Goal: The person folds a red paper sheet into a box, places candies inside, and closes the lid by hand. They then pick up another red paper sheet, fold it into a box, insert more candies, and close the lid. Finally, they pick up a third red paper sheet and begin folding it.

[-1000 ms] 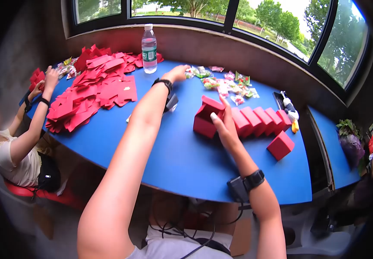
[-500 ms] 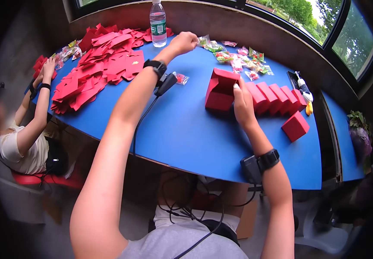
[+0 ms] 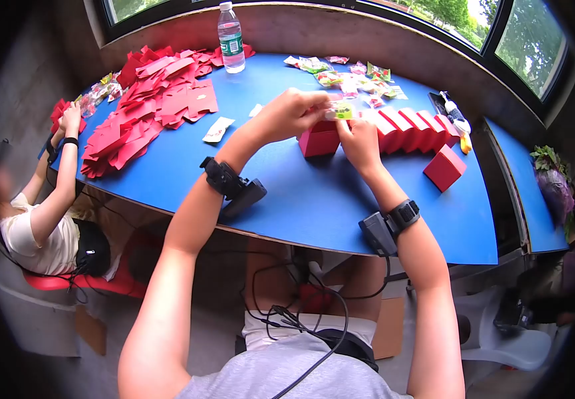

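My left hand (image 3: 294, 114) is closed in a pinch on the left end of a small clear packet (image 3: 343, 110) with a yellow-green label, probably a wrapped candy. At the packet's right end is my right hand (image 3: 360, 141), its thumb and fingers closed on it. Just below the packet, a red box (image 3: 319, 141) stands on the table, its top partly hidden by my hands. To the right of my right hand, several red boxes (image 3: 415, 131) stand in a slanted row. One more red box (image 3: 445, 167) sits nearer the front.
Wrapped candies (image 3: 360, 81) lie at the back of the blue table (image 3: 274, 193). A large heap of flat red cartons (image 3: 141, 106) and a water bottle (image 3: 231, 40) are to the left. Small packets (image 3: 218, 130) lie near my left wrist. Another person (image 3: 44, 226) sits at far left.
My left hand has come back from the candies toward the box and now holds a packet. My right hand has moved from the box's side to the packet. Small packets now show near my left wrist.
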### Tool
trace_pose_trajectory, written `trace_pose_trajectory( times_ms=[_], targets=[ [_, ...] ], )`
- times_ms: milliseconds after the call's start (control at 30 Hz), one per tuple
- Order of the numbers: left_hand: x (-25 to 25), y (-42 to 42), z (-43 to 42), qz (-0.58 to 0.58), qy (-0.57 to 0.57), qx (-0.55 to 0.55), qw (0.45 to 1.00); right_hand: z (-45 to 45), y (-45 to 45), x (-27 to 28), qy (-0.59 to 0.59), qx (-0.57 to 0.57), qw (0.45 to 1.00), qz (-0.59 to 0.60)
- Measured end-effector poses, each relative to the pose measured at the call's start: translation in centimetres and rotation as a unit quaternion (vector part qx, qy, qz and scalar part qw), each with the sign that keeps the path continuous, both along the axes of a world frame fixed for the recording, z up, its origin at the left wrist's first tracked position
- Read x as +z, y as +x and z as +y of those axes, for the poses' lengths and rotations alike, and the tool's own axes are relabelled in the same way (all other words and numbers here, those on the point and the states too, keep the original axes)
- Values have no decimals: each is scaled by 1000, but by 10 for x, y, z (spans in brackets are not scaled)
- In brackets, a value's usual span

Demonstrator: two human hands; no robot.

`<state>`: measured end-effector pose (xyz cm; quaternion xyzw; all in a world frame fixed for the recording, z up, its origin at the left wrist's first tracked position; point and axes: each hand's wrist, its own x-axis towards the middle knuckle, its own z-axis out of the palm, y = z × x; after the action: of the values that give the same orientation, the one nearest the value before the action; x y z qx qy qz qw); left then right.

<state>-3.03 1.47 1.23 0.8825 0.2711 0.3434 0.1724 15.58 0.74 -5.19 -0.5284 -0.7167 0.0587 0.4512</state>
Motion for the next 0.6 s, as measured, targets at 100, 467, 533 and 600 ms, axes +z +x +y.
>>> trace_pose_trajectory(
  times_ms=[100,467,533,600],
  targets=[
    [-14,-9,17,23,188,36,981,0,-2,2,-8,15,998,55],
    [-17,-19,16,84,126,61,987,2,-3,0,6,96,988,123],
    [-18,-19,17,50,130,42,989,4,-3,-4,23,86,990,112],
    [-20,-17,17,32,118,29,992,6,-2,-6,24,71,991,107]
  ],
)
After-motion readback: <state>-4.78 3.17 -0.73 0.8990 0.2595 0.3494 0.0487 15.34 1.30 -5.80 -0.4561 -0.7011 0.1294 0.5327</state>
